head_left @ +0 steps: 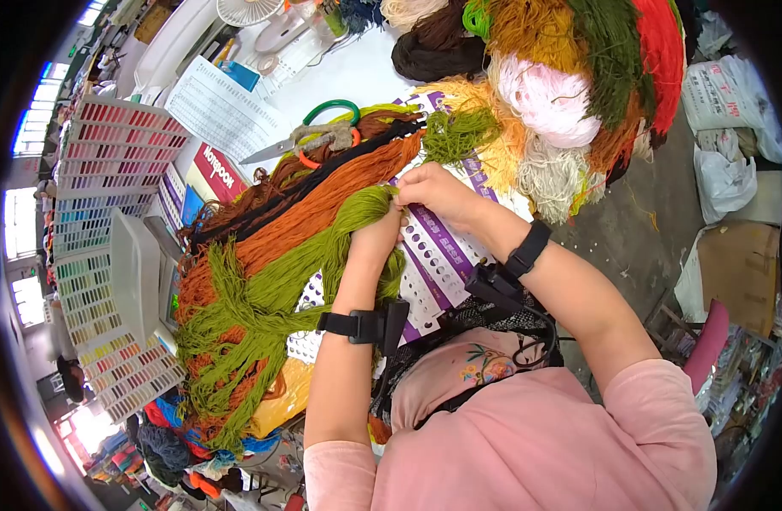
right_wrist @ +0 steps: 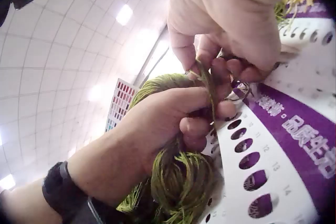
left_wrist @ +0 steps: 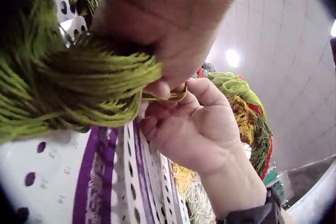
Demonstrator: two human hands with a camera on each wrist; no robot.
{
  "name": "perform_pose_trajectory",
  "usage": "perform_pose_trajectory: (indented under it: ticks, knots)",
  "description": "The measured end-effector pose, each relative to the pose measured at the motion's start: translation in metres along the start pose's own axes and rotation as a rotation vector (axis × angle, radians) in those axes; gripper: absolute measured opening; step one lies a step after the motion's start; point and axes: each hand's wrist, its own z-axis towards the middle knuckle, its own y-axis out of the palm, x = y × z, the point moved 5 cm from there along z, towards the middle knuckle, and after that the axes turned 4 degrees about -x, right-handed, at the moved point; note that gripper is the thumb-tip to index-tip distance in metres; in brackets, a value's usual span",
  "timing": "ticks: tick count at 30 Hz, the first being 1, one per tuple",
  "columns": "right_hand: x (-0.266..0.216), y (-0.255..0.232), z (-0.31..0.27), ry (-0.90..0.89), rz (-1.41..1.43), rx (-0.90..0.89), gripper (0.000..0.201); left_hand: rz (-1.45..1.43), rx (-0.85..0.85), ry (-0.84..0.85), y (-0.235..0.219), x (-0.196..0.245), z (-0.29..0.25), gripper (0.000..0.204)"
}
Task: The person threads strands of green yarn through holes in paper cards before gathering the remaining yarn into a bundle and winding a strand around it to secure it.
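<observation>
A thick hank of olive-green yarn (head_left: 276,294) spreads over the left side of the table, its upper end looped at my left hand (head_left: 375,238). The left fingers are curled round the gathered end of the green yarn (right_wrist: 184,182). Close against them, my right hand (head_left: 442,198) pinches a few green strands (right_wrist: 209,85) between thumb and fingertips, as the right wrist view shows. Both hands meet over white cards with purple bands and rows of punched holes (head_left: 438,264). In the left wrist view a thin strand loop (left_wrist: 178,95) runs between the two hands.
Orange-brown yarn (head_left: 323,200) and black yarn lie beside the green. Scissors (head_left: 310,140) with green and orange handles rest above them. Yarn piles, including pink (head_left: 548,98), stand at upper right. A red notebook (head_left: 219,173) and colour sample boards (head_left: 110,170) are on the left.
</observation>
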Motion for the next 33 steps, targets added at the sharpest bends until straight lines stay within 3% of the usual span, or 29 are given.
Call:
perform_pose_trajectory:
  ticks: [3,4,5,7,11,12,16,19,26,29,32,33]
  knots:
    - [-0.002,0.004,0.003,-0.221,-0.048,0.171,0.017,-0.254,0.063,-0.015,-0.003,-0.013,0.007,0.015]
    - [-0.012,0.001,-0.001,-0.357,-0.297,0.264,0.027,-0.362,0.072,-0.056,-0.009,-0.016,0.005,0.015]
    - [-0.025,0.002,-0.003,-0.611,-0.407,0.299,0.026,-0.469,0.081,-0.101,-0.016,-0.021,0.003,0.015]
    - [-0.018,0.003,0.007,-0.414,0.048,0.022,0.020,-0.729,-0.007,-0.177,-0.023,-0.026,0.000,0.014]
    - [-0.003,-0.001,0.013,-0.242,-0.183,-0.130,0.017,-1.113,-0.234,-0.192,-0.027,-0.027,0.000,0.014]
    - [0.002,-0.001,0.015,-0.228,-0.262,-0.119,0.016,-1.185,-0.287,-0.203,-0.025,-0.028,-0.001,0.015]
    - [-0.004,0.005,0.008,-0.600,-0.576,0.140,0.018,-1.254,-0.404,-0.158,-0.025,-0.030,-0.004,0.015]
    - [-0.006,0.009,0.003,-0.699,-0.657,0.223,0.015,-1.255,-0.443,-0.143,-0.025,-0.032,-0.003,0.015]
    - [0.005,0.013,0.013,-0.697,-0.902,0.401,0.005,-1.003,-0.367,-0.102,-0.021,-0.027,-0.006,0.017]
    - [0.003,0.012,0.015,-0.664,-0.854,0.293,0.022,-0.871,-0.324,-0.081,-0.020,-0.019,-0.009,0.023]
    - [-0.006,0.012,0.015,-0.378,-0.011,-0.050,0.042,-0.778,-0.264,-0.087,-0.021,-0.021,-0.009,0.030]
    - [-0.017,0.014,0.009,-0.367,0.188,-0.062,0.048,-0.776,-0.255,-0.088,-0.022,-0.021,-0.009,0.034]
